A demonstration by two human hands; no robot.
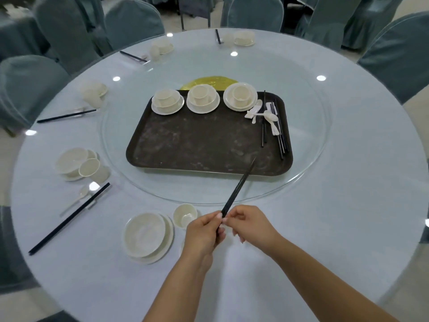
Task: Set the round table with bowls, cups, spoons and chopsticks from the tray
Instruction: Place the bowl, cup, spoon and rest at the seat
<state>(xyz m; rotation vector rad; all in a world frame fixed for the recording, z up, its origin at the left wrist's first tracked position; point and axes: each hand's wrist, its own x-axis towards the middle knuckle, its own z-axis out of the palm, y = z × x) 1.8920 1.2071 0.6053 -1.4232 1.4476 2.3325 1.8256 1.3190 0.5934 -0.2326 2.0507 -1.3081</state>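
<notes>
Now we hold one pair of chopsticks over the table.
Our left hand and right hand pinch its near end; three bowl-and-cup stacks sit on the tray.

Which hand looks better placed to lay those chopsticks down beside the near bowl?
Probably the left hand: it grips the black chopsticks nearest the cream bowl, while the right hand only pinches their end.

hidden: chopsticks lower end, inside hands | blurred: far settings
</notes>
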